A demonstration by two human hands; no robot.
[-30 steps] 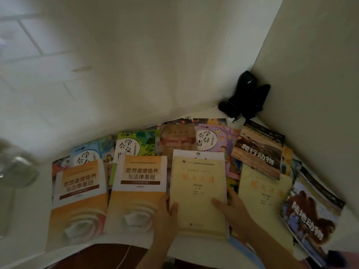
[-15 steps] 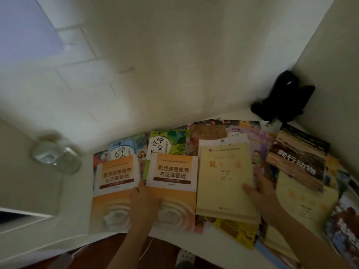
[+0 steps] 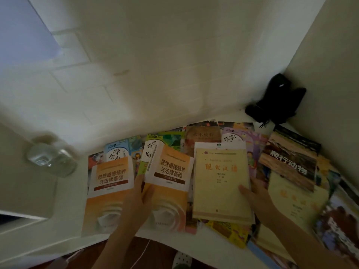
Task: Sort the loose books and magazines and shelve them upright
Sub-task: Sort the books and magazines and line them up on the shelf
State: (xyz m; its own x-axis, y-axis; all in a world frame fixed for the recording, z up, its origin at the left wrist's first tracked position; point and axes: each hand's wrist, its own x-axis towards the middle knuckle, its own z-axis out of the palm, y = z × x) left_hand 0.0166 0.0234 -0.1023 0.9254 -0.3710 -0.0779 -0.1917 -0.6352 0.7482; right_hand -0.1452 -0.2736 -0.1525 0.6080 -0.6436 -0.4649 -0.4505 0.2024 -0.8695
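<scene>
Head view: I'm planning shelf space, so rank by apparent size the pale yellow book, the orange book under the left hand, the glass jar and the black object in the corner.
1. Orange book and pale yellow book: too alike to rank.
2. Black object and glass jar: similar; the jar is blurred, so unsure.

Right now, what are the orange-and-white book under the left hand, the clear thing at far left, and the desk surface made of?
Orange-and-white book: paper with a soft card cover, faintly glossy; its upper edge lifts and bends where the left hand grips it.
Clear vessel: looks like glass, maybe clear plastic; see-through with bright glints, but blurred.
Desk: smooth white matte surface, probably laminate or painted board; no grain shows.
</scene>
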